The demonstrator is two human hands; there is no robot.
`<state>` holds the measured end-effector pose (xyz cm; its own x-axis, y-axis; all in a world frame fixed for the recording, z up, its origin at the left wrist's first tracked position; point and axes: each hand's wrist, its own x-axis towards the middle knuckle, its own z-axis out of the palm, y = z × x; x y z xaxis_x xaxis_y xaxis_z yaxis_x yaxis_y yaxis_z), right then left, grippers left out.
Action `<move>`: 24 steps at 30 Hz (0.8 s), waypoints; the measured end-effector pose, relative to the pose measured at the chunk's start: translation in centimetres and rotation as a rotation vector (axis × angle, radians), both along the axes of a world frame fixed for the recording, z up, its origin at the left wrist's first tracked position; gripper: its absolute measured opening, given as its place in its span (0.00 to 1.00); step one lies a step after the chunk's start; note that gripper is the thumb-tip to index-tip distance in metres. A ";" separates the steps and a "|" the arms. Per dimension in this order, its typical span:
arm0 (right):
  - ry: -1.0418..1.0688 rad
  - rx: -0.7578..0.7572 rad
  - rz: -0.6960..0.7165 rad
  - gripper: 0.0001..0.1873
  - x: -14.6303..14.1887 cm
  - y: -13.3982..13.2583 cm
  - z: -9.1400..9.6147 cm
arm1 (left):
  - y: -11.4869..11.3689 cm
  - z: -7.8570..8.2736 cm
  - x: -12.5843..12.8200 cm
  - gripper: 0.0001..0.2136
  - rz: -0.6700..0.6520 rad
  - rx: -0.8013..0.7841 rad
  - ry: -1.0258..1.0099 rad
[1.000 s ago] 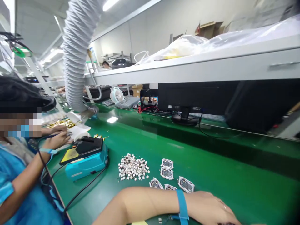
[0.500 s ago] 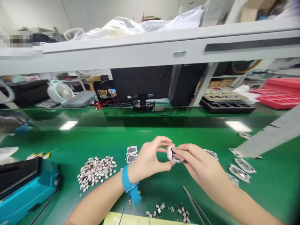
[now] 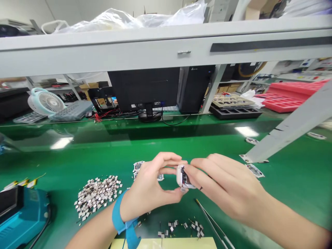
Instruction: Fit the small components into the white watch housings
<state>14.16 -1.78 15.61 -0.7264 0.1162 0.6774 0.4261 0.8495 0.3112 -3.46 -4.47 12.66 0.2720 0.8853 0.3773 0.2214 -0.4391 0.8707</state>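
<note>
Presently, toward the front edge of the green table (image 3: 287, 199), the left hand (image 3: 149, 185) and right hand (image 3: 228, 186), beyond the tweezers (image 3: 210, 221), clamp a small white casing (image 3: 179, 176) between their fingers; tiny metallic squares (image 3: 171, 228) lie nearer that edge. An uneven pinch could tip the casing loose and scatter them.

parts pile (image 3: 98, 194) left of case (image 3: 180, 177), monitor (image 3: 145, 86) behind.

White device housing (image 3: 178, 176) between your left hand (image 3: 149, 186) and right hand (image 3: 229, 183): smooth plastic, soft sheen
Tweezers (image 3: 207, 216) below your right hand: smooth, shiny metal
Wrist strap (image 3: 119, 213) behind your left hand: matt, cloth-like
Benchtop (image 3: 204, 145) under both hands: smooth, glossy
</note>
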 end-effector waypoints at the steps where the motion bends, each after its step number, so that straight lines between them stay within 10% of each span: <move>1: 0.020 -0.017 0.017 0.11 0.0 0.0 -0.1 | -0.1 0.0 -0.1 0.26 -0.016 -0.010 -0.004; 8: 0.206 -0.334 0.030 0.12 0.2 -0.3 -2.3 | -0.3 -0.2 0.0 0.26 -0.004 0.012 -0.018; 14: 0.269 -0.300 0.044 0.17 -0.1 -0.5 -2.5 | -0.7 -0.6 0.2 0.24 0.121 0.087 -0.029; 24: 0.535 -0.793 0.160 0.06 -1.0 0.5 -2.6 | -0.5 -0.2 0.4 0.24 0.038 0.032 -0.171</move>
<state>13.20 -1.26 13.05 -0.3919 0.6083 0.6903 0.2064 0.7893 -0.5783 -3.05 -5.00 12.41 0.1676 0.8803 0.4438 0.0880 -0.4617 0.8827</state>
